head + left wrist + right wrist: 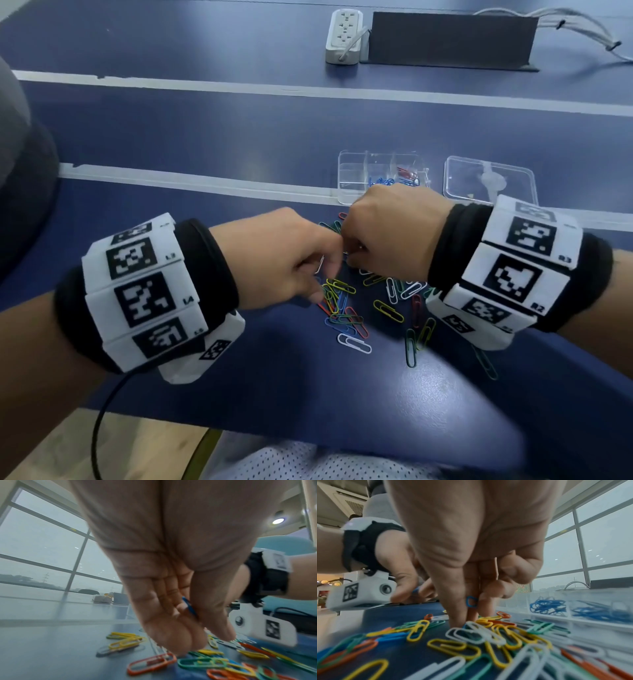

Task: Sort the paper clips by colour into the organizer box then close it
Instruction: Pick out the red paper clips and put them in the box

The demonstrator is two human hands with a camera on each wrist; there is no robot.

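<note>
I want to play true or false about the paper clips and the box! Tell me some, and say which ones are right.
1. The organizer box is closed. False: it is open, and its clear lid lies beside it on the table.
2. Blue clips are already in the box. True.
3. The left hand holds a blue clip. True.
4. The pile of loose clips is all yellow. False: it has yellow, white, green, blue and orange-red ones.
5. The right hand is far away from the pile. False: its fingertips are down among the clips.
</note>
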